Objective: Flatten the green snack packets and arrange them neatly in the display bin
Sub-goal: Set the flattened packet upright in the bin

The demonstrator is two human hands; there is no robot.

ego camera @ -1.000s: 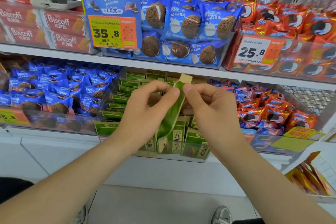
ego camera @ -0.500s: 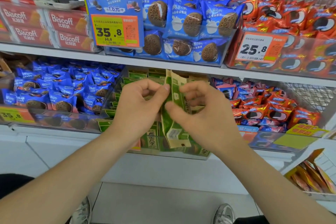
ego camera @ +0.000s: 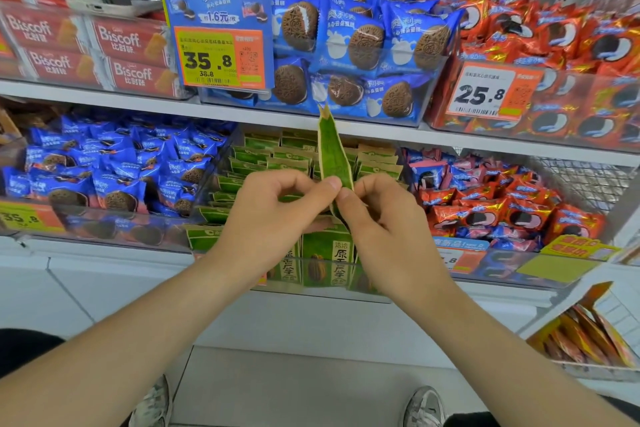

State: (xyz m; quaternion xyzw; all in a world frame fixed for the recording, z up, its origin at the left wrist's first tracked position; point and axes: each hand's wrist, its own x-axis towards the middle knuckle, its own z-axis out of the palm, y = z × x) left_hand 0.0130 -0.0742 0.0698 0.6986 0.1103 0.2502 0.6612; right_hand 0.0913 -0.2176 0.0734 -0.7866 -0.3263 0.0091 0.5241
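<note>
A green snack packet [ego camera: 333,152] stands upright and edge-on in front of the shelf, its top reaching the upper shelf's edge. My left hand [ego camera: 273,218] pinches its lower part between thumb and forefinger from the left. My right hand [ego camera: 384,225] pinches the same spot from the right, so the fingertips of both hands nearly meet. Behind and below them sits the clear display bin [ego camera: 311,288] with several rows of green and tan packets [ego camera: 256,156], some upright at the front.
A bin of blue cookie packets [ego camera: 114,177] lies left of the green bin, red ones [ego camera: 502,211] right. The upper shelf [ego camera: 145,100] holds Biscoff boxes, blue and red packs with price tags. Orange packets [ego camera: 588,333] sit low right. My shoes show on the floor.
The packet has turned from a slanted, partly face-on pose to upright and edge-on, rising higher. Both hands' pinch has slid down to its lower part and drawn closer together.
</note>
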